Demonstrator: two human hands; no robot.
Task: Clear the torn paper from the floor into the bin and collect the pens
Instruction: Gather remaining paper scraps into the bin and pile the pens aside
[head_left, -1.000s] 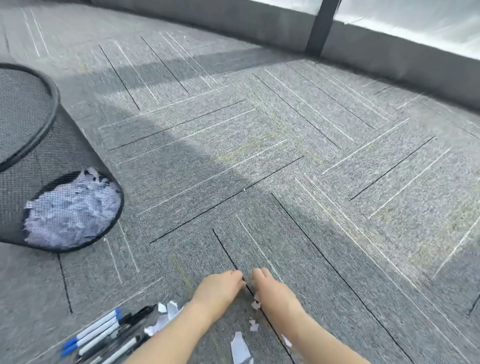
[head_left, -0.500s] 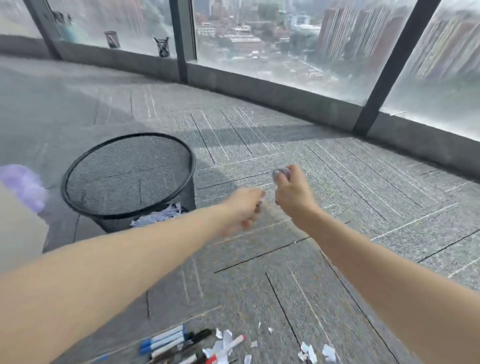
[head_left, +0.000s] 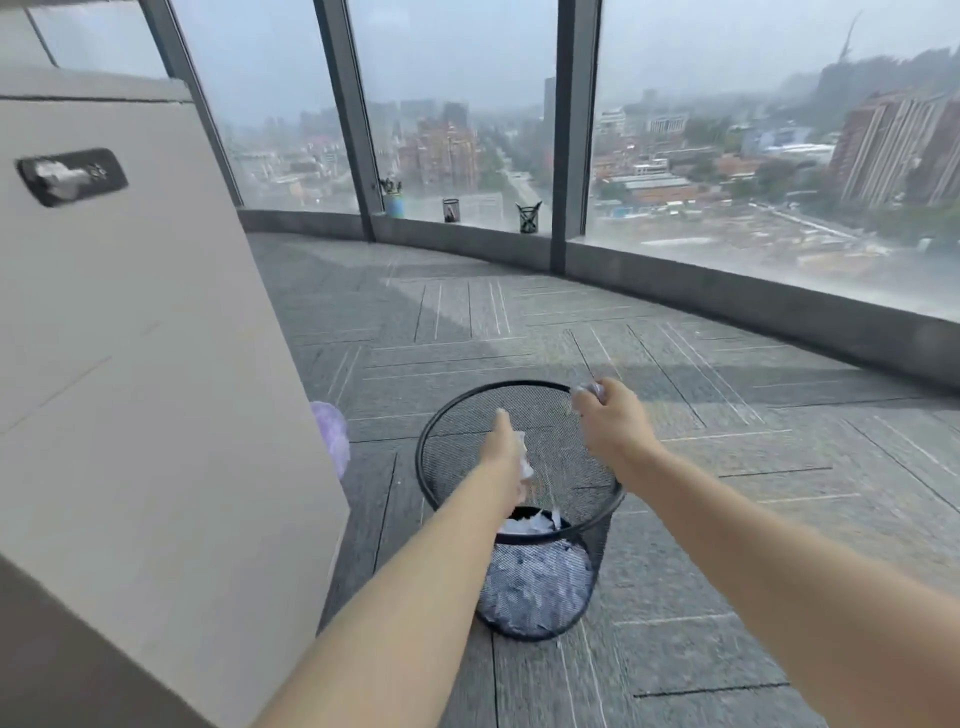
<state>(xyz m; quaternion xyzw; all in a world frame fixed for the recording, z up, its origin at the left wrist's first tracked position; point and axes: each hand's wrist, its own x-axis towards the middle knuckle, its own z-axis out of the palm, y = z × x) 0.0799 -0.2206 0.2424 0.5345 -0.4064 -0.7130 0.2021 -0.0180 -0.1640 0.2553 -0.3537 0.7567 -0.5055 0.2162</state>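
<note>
Torn paper scraps (head_left: 589, 389) are being pinched in the right hand (head_left: 613, 426) over the far rim of the black mesh bin (head_left: 582, 540), positioned to fall inside, while the left hand (head_left: 506, 447), fingers closing on more scraps, is hanging over its open mouth.

left hand's fingers (head_left: 503, 427) hidden behind its back, sill cups' (head_left: 451, 210) contents too small to tell
</note>
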